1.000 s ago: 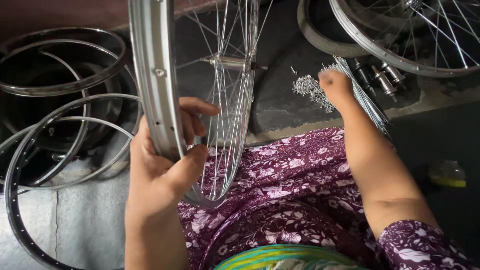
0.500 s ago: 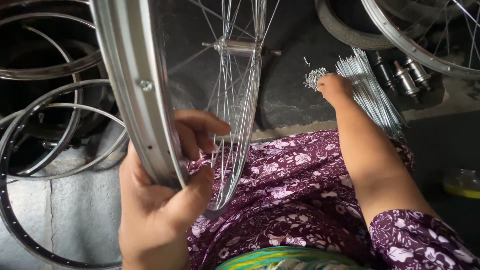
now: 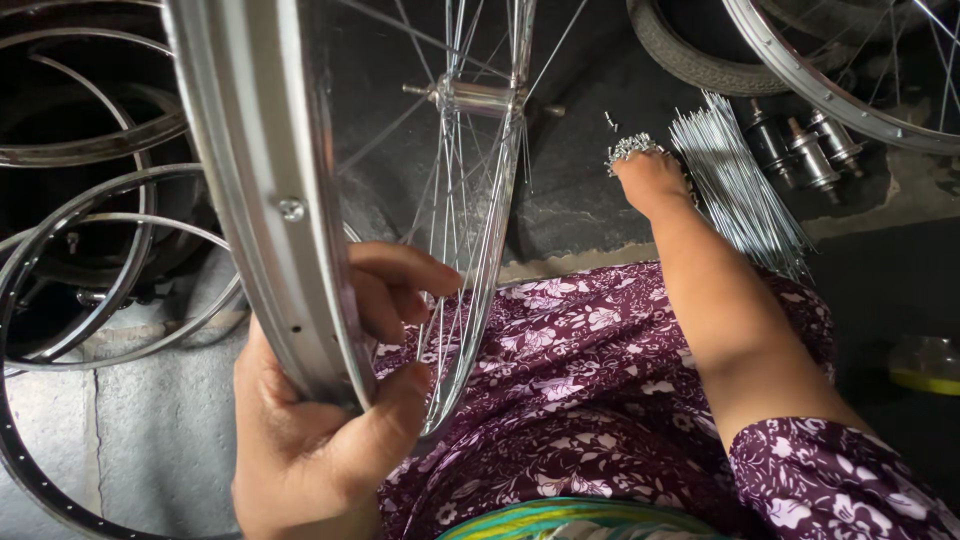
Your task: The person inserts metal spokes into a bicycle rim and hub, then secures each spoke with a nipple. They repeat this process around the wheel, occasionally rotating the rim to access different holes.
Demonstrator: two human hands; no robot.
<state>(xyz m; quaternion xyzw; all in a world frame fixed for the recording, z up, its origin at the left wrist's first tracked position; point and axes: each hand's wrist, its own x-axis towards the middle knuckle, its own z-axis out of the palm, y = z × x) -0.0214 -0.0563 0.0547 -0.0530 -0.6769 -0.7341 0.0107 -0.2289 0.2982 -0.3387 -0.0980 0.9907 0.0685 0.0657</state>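
My left hand (image 3: pixel 330 420) grips the silver rim of a bicycle wheel (image 3: pixel 260 200) that stands upright over my lap, thumb on the near side and fingers curled around the far side. Thin spokes run from the rim to the hub (image 3: pixel 480 97). My right hand (image 3: pixel 650 180) reaches forward to the floor, fingertips down in a small pile of spoke nipples (image 3: pixel 630 148). Just right of that hand lies a bundle of loose steel spokes (image 3: pixel 740 190). Whether the fingers hold any nipples is hidden.
Several bare rims (image 3: pixel 90 240) lie stacked on the floor at left. A tyre (image 3: pixel 690 50) and another spoked wheel (image 3: pixel 850 90) sit at top right, with spare hubs (image 3: pixel 800 145) beside them. A yellow-lidded container (image 3: pixel 925 365) stands at right.
The wheel has come closer and fills more of the view. My right hand has stayed at the nipple pile beside the spoke bundle, shifting slightly.
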